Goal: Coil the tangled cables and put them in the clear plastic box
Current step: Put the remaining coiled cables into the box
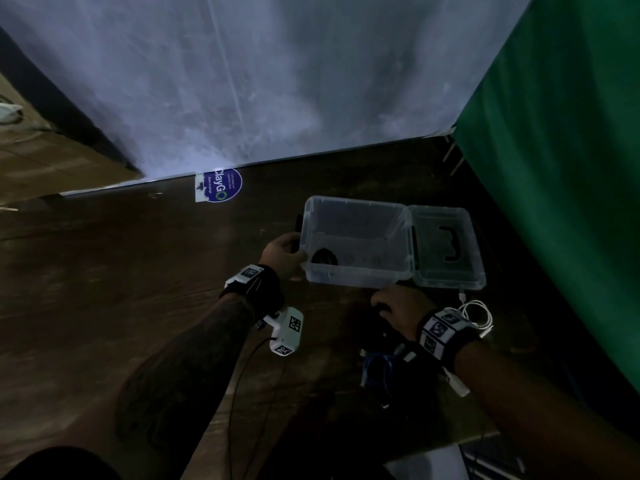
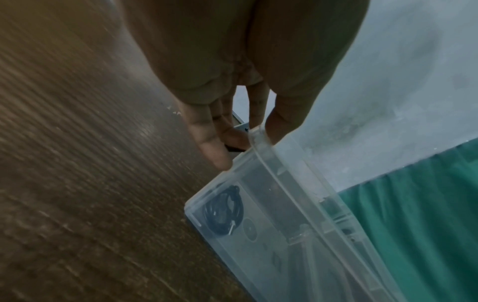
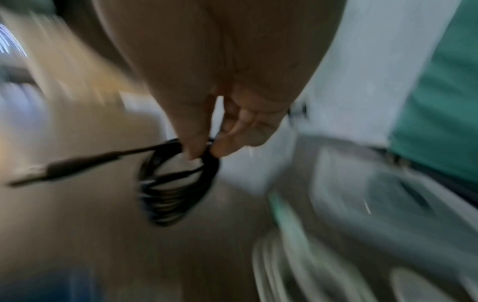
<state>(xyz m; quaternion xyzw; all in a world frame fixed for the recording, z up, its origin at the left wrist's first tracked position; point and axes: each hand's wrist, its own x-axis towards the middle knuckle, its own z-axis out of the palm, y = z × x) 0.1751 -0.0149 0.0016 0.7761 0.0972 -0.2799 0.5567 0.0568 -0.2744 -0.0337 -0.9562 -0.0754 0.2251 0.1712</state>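
The clear plastic box stands on the dark wooden table, its hinged lid lying open to the right. One black cable coil lies in the box's near left corner. My left hand grips the box's left end, thumb over the rim and fingers outside. Just in front of the box, my right hand pinches a second black coiled cable; its plug end sticks out sideways. That wrist view is blurred. A blue cable lies under my right wrist.
A loose white cable lies right of my right wrist, by the lid's near corner. A green cloth hangs along the right side and a white sheet stands behind the table. A round blue sticker marks the table's far edge.
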